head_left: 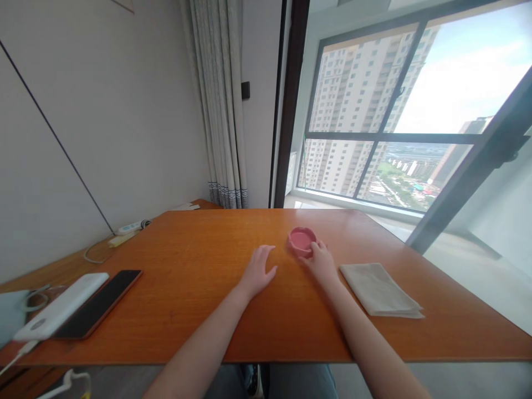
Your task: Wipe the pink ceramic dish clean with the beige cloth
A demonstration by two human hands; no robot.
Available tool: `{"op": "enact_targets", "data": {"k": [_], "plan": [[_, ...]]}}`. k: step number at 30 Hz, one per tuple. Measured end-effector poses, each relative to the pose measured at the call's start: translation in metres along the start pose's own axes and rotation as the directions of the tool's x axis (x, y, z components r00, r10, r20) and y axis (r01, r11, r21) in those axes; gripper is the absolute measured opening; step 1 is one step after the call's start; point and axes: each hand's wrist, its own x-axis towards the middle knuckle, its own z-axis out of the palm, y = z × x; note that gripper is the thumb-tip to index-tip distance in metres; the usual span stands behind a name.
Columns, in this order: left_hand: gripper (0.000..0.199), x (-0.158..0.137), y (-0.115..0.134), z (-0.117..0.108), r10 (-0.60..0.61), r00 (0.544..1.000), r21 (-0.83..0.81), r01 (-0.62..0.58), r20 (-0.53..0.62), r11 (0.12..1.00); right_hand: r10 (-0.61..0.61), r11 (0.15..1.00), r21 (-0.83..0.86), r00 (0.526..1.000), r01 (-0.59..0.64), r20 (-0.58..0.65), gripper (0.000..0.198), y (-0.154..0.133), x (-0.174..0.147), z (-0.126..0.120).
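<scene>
bare forearms (203,339) enter at lower centre. right of centre, the right hand (322,266) has its grip pinched on the rim of a pink dish (301,239); the left hand (256,274) is spread wide, holding nothing. grasping seems underway; any shift calls for firm pinching. wooden tabletop (187,310) below, window (419,137) upper right.

No legible txt or nos.

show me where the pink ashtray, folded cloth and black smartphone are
Pink ashtray (301,239): head view, on its inner floor.
Folded cloth (379,289): head view, middle of its upper face.
Black smartphone (100,303): head view, middle of its upper face.
</scene>
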Motion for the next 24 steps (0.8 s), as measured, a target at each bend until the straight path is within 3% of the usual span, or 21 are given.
{"op": "enact_targets", "data": {"k": [2,4,8,11,14,17,21,24], "plan": [[0.063,-0.002,0.003,-0.002,0.135,0.989,0.255,-0.146,0.059,0.956,-0.14,0.985,0.103,0.99,0.139,-0.004,0.02,-0.026,-0.007,0.007],[0.06,-0.002,0.005,-0.005,0.17,0.979,0.376,-0.2,0.113,0.905,-0.229,0.955,0.195,0.973,0.225,-0.003,0.02,-0.044,-0.014,0.011],[0.018,0.001,0.009,-0.015,0.224,0.956,0.388,-0.283,0.19,0.877,-0.372,0.864,0.395,0.925,0.312,0.083,0.029,-0.055,-0.023,0.008],[0.016,0.001,0.011,-0.027,0.222,0.946,0.34,-0.294,0.235,0.893,-0.395,0.8,0.545,0.904,0.251,0.164,0.058,-0.052,-0.028,0.006],[0.019,0.001,0.006,-0.052,0.141,0.983,0.38,-0.176,0.119,0.908,-0.318,0.79,0.599,0.923,0.131,0.217,0.075,-0.047,-0.031,0.011],[0.022,0.001,-0.01,-0.096,0.034,0.995,0.454,0.01,-0.089,0.891,-0.229,0.814,0.579,0.942,0.047,0.245,0.072,-0.04,-0.03,0.018],[0.027,-0.008,-0.045,-0.163,-0.044,0.965,0.634,0.203,-0.257,0.746,-0.166,0.815,0.579,0.966,0.021,0.199,0.064,-0.034,-0.026,0.025],[0.026,-0.023,-0.071,-0.198,-0.093,0.931,0.714,0.332,-0.352,0.616,-0.189,0.794,0.605,0.97,0.057,0.156,0.057,-0.036,-0.025,0.025]]}}
